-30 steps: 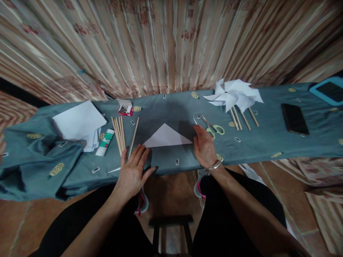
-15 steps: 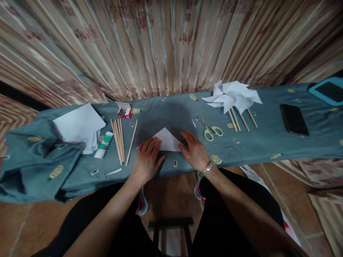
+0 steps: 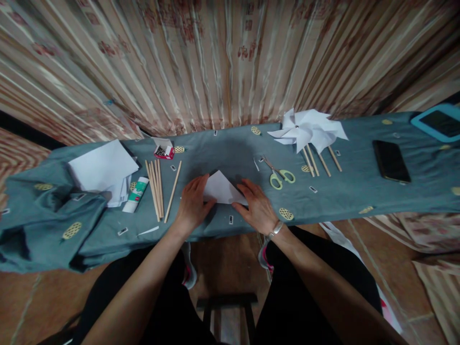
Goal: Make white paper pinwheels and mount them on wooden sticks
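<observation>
A white sheet of paper (image 3: 222,188), folded into a triangle with its point away from me, lies on the cloth-covered table in front of me. My left hand (image 3: 193,202) grips its left corner, the thumb along the near edge and the fingers curled over the far side. At the right corner, my right hand (image 3: 257,207) pinches the paper between thumb and fingers. Both hands hide the triangle's side corners. To the right of the paper lie green-handled scissors (image 3: 280,176), blades apart. Nearest my left hand is a single wooden stick (image 3: 173,191).
Several wooden sticks (image 3: 155,189), a glue tube (image 3: 135,194), a small red box of metal pieces (image 3: 164,149) and stacked white paper (image 3: 102,165) lie left. Paper pinwheels (image 3: 311,129) on sticks, a phone (image 3: 391,161) and a blue-framed device (image 3: 440,120) lie right. A curtain (image 3: 230,62) hangs behind.
My left hand has shifted from lying on the paper to gripping its left side. My right fingers and thumb have closed around the right corner. The view has shifted slightly.
</observation>
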Action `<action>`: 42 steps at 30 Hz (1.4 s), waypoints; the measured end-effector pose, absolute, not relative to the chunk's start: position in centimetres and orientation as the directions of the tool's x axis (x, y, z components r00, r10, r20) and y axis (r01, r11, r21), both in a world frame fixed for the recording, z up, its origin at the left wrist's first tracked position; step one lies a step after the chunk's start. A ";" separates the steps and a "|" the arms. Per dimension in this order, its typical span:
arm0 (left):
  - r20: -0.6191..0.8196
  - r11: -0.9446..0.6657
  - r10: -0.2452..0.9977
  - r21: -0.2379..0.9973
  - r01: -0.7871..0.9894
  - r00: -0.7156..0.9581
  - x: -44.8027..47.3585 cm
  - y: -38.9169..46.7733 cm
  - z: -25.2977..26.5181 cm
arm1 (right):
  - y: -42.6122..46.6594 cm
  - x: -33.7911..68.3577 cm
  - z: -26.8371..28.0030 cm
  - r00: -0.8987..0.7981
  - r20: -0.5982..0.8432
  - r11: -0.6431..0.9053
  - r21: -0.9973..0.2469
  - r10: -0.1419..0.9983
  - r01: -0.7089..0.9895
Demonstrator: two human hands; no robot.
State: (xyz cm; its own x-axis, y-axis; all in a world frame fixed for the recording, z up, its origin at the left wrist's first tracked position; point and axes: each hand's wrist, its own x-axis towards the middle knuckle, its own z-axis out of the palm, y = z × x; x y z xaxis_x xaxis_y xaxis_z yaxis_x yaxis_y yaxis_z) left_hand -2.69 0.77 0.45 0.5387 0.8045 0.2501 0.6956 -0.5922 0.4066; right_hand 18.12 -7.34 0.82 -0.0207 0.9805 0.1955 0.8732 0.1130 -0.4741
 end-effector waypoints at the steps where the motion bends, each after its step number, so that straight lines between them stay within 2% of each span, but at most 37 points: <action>1: 0.255 -0.597 0.801 0.412 0.689 0.542 -2.6 0.8 0.5 | -7.4 18.1 0.9 -0.019 0.194 0.111 -0.475 0.981 0.873; 11: 0.306 -0.623 0.781 0.437 0.649 0.544 -2.7 0.6 0.4 | -7.4 18.1 0.6 -0.024 0.196 0.117 -0.476 0.980 0.871; 19: 0.278 -0.624 0.780 0.430 0.653 0.561 -2.8 0.2 0.8 | -7.4 18.0 0.7 -0.028 0.196 0.116 -0.455 0.980 0.883; 30: 0.360 -0.658 0.753 0.421 0.624 0.551 -3.1 0.0 0.5 | -7.5 17.8 0.9 -0.037 0.186 0.116 -0.434 0.982 0.894; 33: 0.347 -0.616 0.787 0.477 0.627 0.510 -3.1 0.0 0.8 | -7.6 17.8 0.9 -0.041 0.185 0.120 -0.440 0.982 0.890; 39: 0.231 -0.406 0.902 0.740 0.537 0.364 -2.7 -0.3 2.0 | -7.5 18.1 0.7 -0.030 0.181 0.120 -0.506 0.983 0.854; 42: 0.208 -0.358 0.921 0.787 0.503 0.331 -2.7 -0.4 2.8 | -7.3 18.6 0.8 -0.028 0.170 0.120 -0.557 0.985 0.822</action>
State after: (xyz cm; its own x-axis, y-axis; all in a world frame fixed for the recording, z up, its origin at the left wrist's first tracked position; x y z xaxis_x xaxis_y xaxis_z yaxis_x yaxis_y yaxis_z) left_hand -2.67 -0.39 2.80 0.3306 0.9207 0.2077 0.5026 -0.3580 0.7869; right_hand 18.61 -7.28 0.83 -0.0283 0.9851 0.1698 0.8217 0.1197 -0.5572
